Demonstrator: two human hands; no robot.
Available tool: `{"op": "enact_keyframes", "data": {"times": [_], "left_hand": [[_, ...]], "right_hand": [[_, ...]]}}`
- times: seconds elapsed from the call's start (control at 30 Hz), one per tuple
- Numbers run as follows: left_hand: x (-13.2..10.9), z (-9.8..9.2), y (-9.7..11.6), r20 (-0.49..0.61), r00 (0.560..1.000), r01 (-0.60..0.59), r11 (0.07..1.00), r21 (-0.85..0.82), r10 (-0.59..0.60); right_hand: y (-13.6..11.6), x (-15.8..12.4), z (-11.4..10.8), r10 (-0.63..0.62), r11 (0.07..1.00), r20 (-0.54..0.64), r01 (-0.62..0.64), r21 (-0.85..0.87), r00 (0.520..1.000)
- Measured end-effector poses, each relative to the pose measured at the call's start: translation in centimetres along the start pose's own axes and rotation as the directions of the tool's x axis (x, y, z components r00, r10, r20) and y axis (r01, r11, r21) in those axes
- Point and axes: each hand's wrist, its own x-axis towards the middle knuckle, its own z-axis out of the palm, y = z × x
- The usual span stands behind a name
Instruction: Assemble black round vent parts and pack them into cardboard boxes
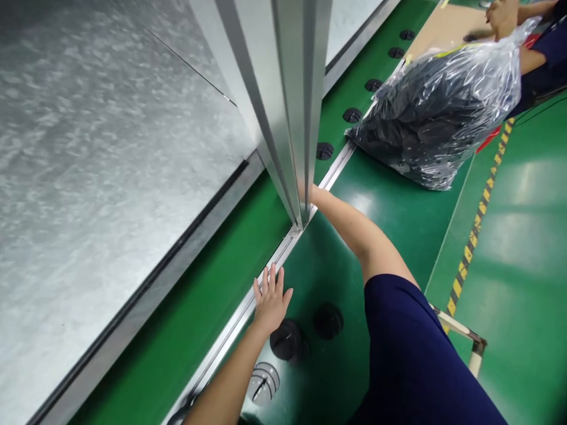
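Note:
My left hand (pixel 271 304) is open, palm down and fingers apart, its fingertips at the aluminium rail (pixel 234 323) along the green worktop. It holds nothing. Close below it are two round black parts (pixel 286 339), and a pale round part (pixel 264 382) with dark curved lines. My right arm reaches behind an upright aluminium post (pixel 283 100) fixed on the rail. Only a bit of my right hand (pixel 312 195) shows beside the post; the fingers are hidden, so its grip is unclear.
A large galvanised metal panel (pixel 110 159) fills the left. Round black parts (pixel 352 115) stand in a row on the green strip. A clear bag of dark items (pixel 436 112) lies at the upper right, near a co-worker's hand (pixel 502 16). Below right is a pipe frame (pixel 460 326).

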Motion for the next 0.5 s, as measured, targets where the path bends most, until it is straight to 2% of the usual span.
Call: {"op": "enact_keyframes", "data": {"times": [0.07, 0.13, 0.17, 0.23, 0.3, 0.33, 0.4, 0.43, 0.5], "left_hand": [[0.0, -0.4, 0.2, 0.022, 1.000, 0.000, 1.000, -0.004, 0.000], [0.1, -0.6, 0.3, 0.045, 0.999, 0.004, 1.000, -0.016, -0.004], [0.1, -0.6, 0.3, 0.052, 0.999, 0.005, 1.000, -0.022, -0.003], [0.0, -0.6, 0.2, 0.043, 0.999, 0.001, 1.000, -0.025, 0.000], [-0.1, -0.5, 0.1, 0.013, 1.000, -0.005, 1.000, -0.019, 0.006], [-0.1, -0.4, 0.0, -0.003, 1.000, -0.009, 1.000, -0.014, 0.009], [-0.2, -0.1, -0.1, -0.033, 0.999, -0.015, 1.000, 0.000, 0.015], [-0.2, 0.0, -0.1, -0.046, 0.999, -0.020, 1.000, 0.008, 0.020], [-0.2, 0.3, -0.3, -0.068, 0.997, -0.032, 0.999, 0.021, 0.034]], "right_hand": [[1.5, -2.0, -1.5, 0.084, 0.996, -0.053, -0.085, -0.012, 0.995], [2.7, -6.1, -2.5, 0.149, 0.988, -0.125, -0.151, -0.010, 0.981], [2.6, -8.8, -2.7, 0.135, 0.991, -0.107, -0.137, -0.010, 0.985], [0.7, -14.9, -2.1, -0.015, 1.000, 0.072, 0.015, -0.005, 0.997], [-2.8, -20.3, -0.4, -0.210, 0.977, 0.265, 0.212, 0.022, 0.941], [-4.5, -22.2, 0.6, -0.270, 0.960, 0.314, 0.277, 0.022, 0.910], [-6.6, -23.4, 2.4, -0.333, 0.938, 0.377, 0.345, 0.037, 0.865], [-6.5, -22.6, 2.8, -0.322, 0.943, 0.381, 0.330, 0.044, 0.867], [-4.1, -18.9, 2.6, -0.189, 0.982, 0.325, 0.188, 0.036, 0.927]]}}
